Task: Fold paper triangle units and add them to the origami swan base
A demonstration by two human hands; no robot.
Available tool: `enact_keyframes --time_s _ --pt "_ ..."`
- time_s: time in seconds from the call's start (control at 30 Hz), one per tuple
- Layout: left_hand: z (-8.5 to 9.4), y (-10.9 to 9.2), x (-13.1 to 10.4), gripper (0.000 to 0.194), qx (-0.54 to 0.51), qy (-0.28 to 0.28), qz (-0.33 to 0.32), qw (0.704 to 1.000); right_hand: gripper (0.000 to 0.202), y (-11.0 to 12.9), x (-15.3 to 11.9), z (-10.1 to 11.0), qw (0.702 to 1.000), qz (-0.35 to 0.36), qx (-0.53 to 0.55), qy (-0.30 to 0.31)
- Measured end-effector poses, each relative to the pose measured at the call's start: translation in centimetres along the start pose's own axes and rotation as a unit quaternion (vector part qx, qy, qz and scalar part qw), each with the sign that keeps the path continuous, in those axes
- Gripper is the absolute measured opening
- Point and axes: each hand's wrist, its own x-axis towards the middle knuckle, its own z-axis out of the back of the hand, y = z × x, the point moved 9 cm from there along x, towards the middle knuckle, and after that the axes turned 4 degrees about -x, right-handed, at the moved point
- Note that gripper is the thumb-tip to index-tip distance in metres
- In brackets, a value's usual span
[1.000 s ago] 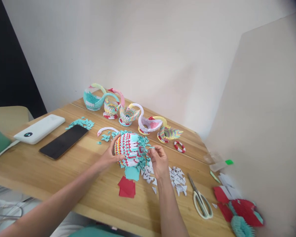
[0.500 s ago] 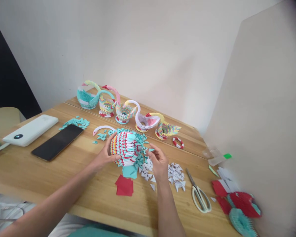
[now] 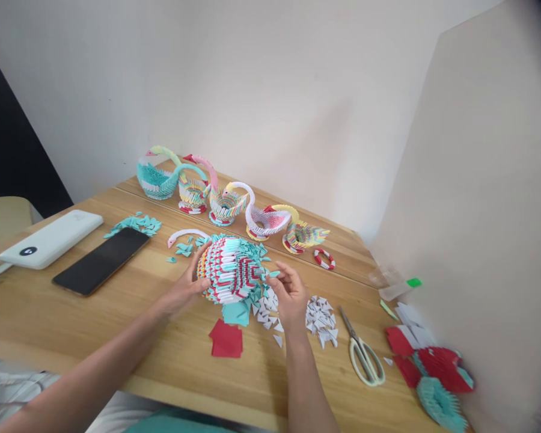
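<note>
My left hand [image 3: 193,281] is wrapped round the left side of a round body of folded paper pieces [image 3: 228,270], in white, red, teal and yellow, tilted on its side above the table. Between the thumb and fingers of my right hand [image 3: 291,291] is a small teal folded paper piece [image 3: 273,274], close by the right side of the body. Loose teal pieces [image 3: 255,248] lie behind and under the body. White folded triangles [image 3: 321,322] are heaped on either side of my right wrist. Stacks of teal paper [image 3: 235,314] and red paper [image 3: 226,338] lie in front.
Several folded-paper swans [image 3: 265,221] stand in a row at the back, with a red and white ring [image 3: 324,259] beside them. Scissors [image 3: 365,355] rest at right near paper scraps [image 3: 412,331]. A phone [image 3: 101,260] and a white power bank [image 3: 51,239] lie at left.
The folded paper body has turned in my left hand, so dark red rows now show on its right side. My right hand, still pinching the teal piece, stays beside it.
</note>
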Motion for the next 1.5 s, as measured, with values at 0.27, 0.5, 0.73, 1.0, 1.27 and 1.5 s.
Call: enact_keyframes --time_s 0.27,0.5,0.73,1.0,1.27,1.5 --pt "0.5 1.1 0.2 0.11 -0.026 0.001 0.031 0.999 0.015 0.7 0.0 -0.1 0.997 0.057 -0.05 0.008" --pt "0.4 0.3 0.3 0.107 0.008 -0.01 0.022 1.0 0.011 3.7 -0.5 -0.7 0.968 0.164 -0.188 0.006" --pt "-1.7 -2.6 2.8 0.104 0.086 0.041 -0.01 0.995 0.018 0.6 0.3 0.7 0.997 0.039 -0.055 -0.024" --pt "-1.3 -1.7 3.7 0.108 0.148 0.033 -0.045 0.987 0.025 -2.5 0.8 0.3 0.993 -0.065 0.097 -0.019" --pt "-1.1 -1.3 3.6 0.111 0.213 0.073 -0.066 0.972 0.023 -2.4 0.4 -1.1 0.984 -0.094 0.148 0.017" --pt "-0.9 -0.7 3.6 0.113 0.269 0.09 -0.079 0.956 0.02 -2.6 -0.1 -2.3 0.973 -0.116 0.192 0.057"
